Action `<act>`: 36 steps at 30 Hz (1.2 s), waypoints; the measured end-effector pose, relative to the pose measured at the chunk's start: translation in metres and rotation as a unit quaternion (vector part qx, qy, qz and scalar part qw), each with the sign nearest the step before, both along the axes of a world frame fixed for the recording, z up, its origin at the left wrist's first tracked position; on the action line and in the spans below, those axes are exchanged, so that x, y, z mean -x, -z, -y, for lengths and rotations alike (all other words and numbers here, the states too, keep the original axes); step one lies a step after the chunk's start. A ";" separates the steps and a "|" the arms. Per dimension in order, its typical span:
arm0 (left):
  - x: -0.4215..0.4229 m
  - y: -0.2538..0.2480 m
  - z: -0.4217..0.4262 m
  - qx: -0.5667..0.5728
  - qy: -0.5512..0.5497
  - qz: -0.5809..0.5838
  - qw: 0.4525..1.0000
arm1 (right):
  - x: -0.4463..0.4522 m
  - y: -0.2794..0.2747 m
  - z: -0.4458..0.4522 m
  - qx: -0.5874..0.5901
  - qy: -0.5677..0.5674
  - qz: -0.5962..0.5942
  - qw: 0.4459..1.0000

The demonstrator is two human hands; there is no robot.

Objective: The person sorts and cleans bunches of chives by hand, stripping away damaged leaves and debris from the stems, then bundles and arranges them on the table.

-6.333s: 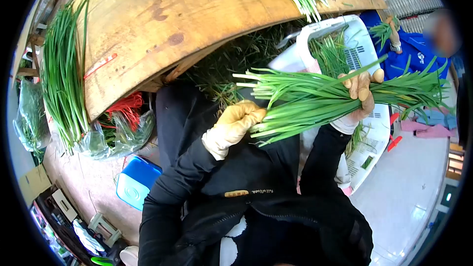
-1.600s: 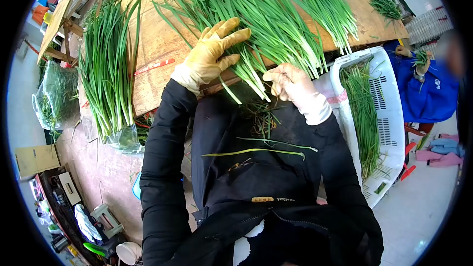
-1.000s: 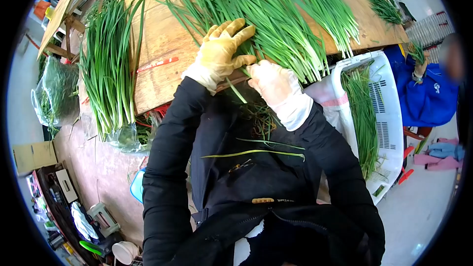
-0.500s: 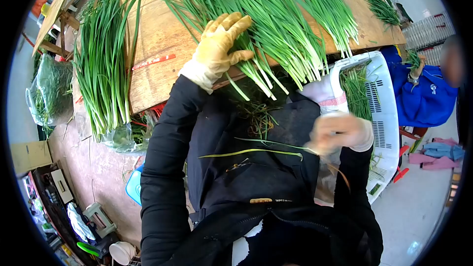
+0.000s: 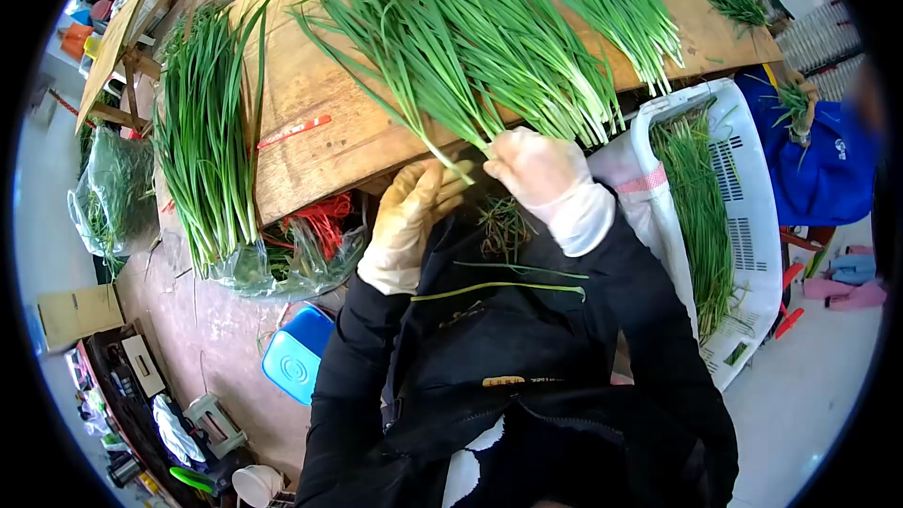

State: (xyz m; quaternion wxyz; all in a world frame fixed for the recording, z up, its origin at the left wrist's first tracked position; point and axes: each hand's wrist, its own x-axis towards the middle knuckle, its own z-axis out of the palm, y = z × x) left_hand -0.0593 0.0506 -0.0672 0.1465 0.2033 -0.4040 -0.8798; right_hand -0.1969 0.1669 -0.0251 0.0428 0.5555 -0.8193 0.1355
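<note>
Garlic chives [image 5: 531,52] lie in loose bunches on the wooden table, their pale ends pointing toward me. Both of my hands are gloved. My right hand [image 5: 546,174] is at the table's near edge, with thumb and fingers closed on the pale ends of some chives. Just left of it, my left hand [image 5: 417,207] is half cupped with fingers extended, beside a pale stalk end [image 5: 453,162] that overhangs the edge. Two loose yellowish-green leaves [image 5: 503,288] and a tangle of trimmings [image 5: 506,228] rest on my dark apron.
A white crate [image 5: 752,226] of chives stands at my right. Another bunch [image 5: 205,132] hangs over the table's left end, near a red strip [image 5: 293,131]. Red ties [image 5: 322,224] and a blue lid [image 5: 299,355] are lower left. A person in blue [image 5: 814,169] sits at far right.
My left hand has come off the top of the chives, down to the table edge. My right hand has moved up and left from beside the crate and closed on stalk ends.
</note>
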 end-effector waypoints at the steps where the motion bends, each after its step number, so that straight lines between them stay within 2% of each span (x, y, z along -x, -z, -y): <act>1: 0.005 -0.001 0.000 -0.049 0.026 -0.018 0.998 | 0.005 -0.002 -0.005 0.026 -0.007 0.068 0.997; 2: 0.009 -0.002 0.000 -0.098 0.053 -0.036 0.993 | 0.009 -0.006 -0.010 0.050 -0.013 0.137 0.989; 3: 0.013 0.006 0.001 -0.097 0.067 -0.050 0.992 | 0.012 -0.010 -0.014 0.030 -0.001 0.256 0.966; 4: 0.014 0.009 0.002 -0.098 0.069 -0.051 0.991 | 0.009 -0.015 -0.020 0.045 0.048 0.421 0.905; 6: 0.015 0.015 0.003 -0.087 0.107 -0.069 0.988 | 0.009 -0.002 -0.024 0.107 0.044 0.535 0.837; 7: 0.015 0.027 0.006 -0.103 0.137 -0.089 0.981 | 0.009 -0.002 -0.027 0.108 0.047 0.534 0.837; 9: 0.012 0.023 0.003 -0.090 0.139 -0.052 0.985 | 0.008 -0.004 -0.030 0.108 0.059 0.733 0.669; 10: 0.010 0.019 0.001 -0.078 0.138 -0.015 0.987 | 0.005 0.001 -0.031 0.108 0.058 0.734 0.668; 12: 0.009 0.003 -0.004 -0.109 0.120 -0.002 0.987 | -0.006 0.010 -0.030 0.138 0.033 0.772 0.620; 14: 0.011 0.008 -0.003 -0.168 0.132 -0.063 0.975 | -0.019 0.013 -0.031 0.127 0.033 0.667 0.733; 16: 0.016 0.017 -0.003 -0.155 0.121 -0.069 0.978 | -0.026 0.030 -0.030 0.174 -0.016 0.571 0.802; 17: 0.017 0.026 -0.003 -0.137 0.102 -0.062 0.983 | -0.024 0.031 -0.032 0.133 -0.043 0.320 0.937; 20: 0.018 0.034 -0.001 -0.137 0.062 -0.039 0.988 | -0.020 0.018 -0.033 0.143 -0.062 0.285 0.946; 21: 0.016 0.031 0.000 -0.118 0.062 -0.042 0.990 | -0.018 0.013 -0.030 0.199 -0.025 0.463 0.863; 22: 0.014 0.028 0.000 -0.101 0.062 -0.044 0.992 | -0.015 0.002 -0.026 0.190 0.018 0.399 0.897; 24: 0.014 0.025 -0.002 -0.100 0.044 -0.027 0.994 | -0.005 0.007 -0.017 0.171 0.009 0.217 0.961; 25: 0.013 0.030 -0.001 -0.117 0.052 -0.033 0.991 | -0.005 0.006 -0.011 0.122 0.007 0.189 0.974; 27: 0.015 0.037 0.001 -0.132 0.061 -0.040 0.989 | -0.006 0.011 0.000 0.051 -0.024 0.142 0.988; 30: 0.017 0.040 0.004 -0.157 0.101 -0.068 0.980 | -0.005 0.025 0.010 0.101 -0.042 0.084 0.990; 33: 0.016 0.032 0.003 -0.198 0.121 -0.094 0.968 | -0.007 0.011 0.006 0.133 -0.084 0.012 0.987; 34: 0.016 0.027 0.000 -0.189 0.104 -0.096 0.972 | -0.008 0.009 0.002 0.120 -0.106 0.016 0.987; 35: 0.017 0.025 -0.003 -0.180 0.087 -0.099 0.975 | -0.015 0.001 -0.005 0.165 -0.169 0.185 0.954; 36: 0.019 0.027 -0.004 -0.163 0.090 -0.073 0.980 | -0.022 -0.009 -0.013 0.205 -0.225 0.347 0.887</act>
